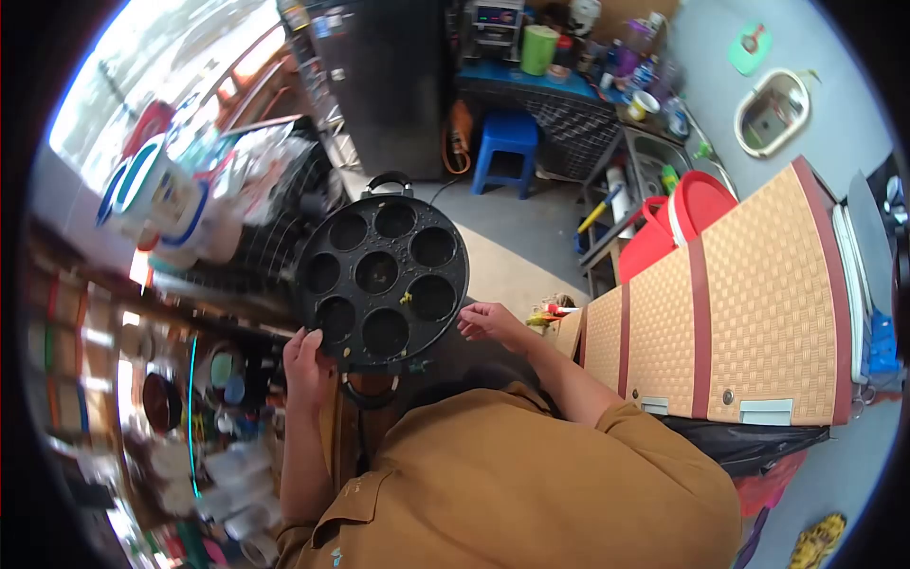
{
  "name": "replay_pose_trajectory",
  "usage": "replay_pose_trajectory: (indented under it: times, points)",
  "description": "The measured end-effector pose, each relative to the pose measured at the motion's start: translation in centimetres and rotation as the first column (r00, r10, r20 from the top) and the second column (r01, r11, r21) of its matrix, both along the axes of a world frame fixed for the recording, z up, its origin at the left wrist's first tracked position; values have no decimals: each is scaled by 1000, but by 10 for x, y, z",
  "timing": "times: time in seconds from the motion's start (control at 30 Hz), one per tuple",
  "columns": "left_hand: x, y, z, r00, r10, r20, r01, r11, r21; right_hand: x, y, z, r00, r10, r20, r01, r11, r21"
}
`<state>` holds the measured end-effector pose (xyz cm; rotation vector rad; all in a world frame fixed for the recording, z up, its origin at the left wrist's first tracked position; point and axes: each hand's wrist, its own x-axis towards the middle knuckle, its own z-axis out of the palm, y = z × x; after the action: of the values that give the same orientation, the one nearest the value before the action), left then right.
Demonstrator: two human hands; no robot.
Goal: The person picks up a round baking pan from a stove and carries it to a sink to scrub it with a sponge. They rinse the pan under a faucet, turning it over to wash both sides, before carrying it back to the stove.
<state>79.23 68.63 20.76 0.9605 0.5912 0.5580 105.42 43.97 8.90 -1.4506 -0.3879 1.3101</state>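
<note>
A round black pan [355, 248] with several round hollows and two loop handles lies in front of the body, wet-looking and dotted with food bits. One yellow-green scrap sits between two hollows on its right side. My left hand [305, 358] grips the pan's lower left rim, the thumb on top and the other fingers hidden below. Just right of the rim is my right hand [482, 322], its fingers curled loosely together; whether it holds anything is too small to tell.
A blue stool [507, 152] stands ahead near a dark fridge [387, 90]. At the right are a woven-pattern cabinet [773, 284], a red bucket [654, 237] and a sink [659, 156]. Stacked white tubs [161, 194] and a wire rack [270, 242] are at the left.
</note>
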Motion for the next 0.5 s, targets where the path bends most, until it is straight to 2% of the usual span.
replay_pose_trajectory:
  times: [0.1,0.3,0.43,0.5]
  points:
    - [80,24,-23,991,-134,20,135,990,-35,45,-10,1,989,-143,-29,143,990,9]
    - [233,50,-49,968,-251,-12,251,968,-2,178,-16,-9,910,-411,-60,413,910,40]
    - [330,60,-63,956,-279,-88,281,960,9,291,-3,-39,816,-574,-60,577,815,57]
    - [377,74,-88,954,-291,-70,294,955,36,354,-5,-37,665,-722,-190,744,662,90]
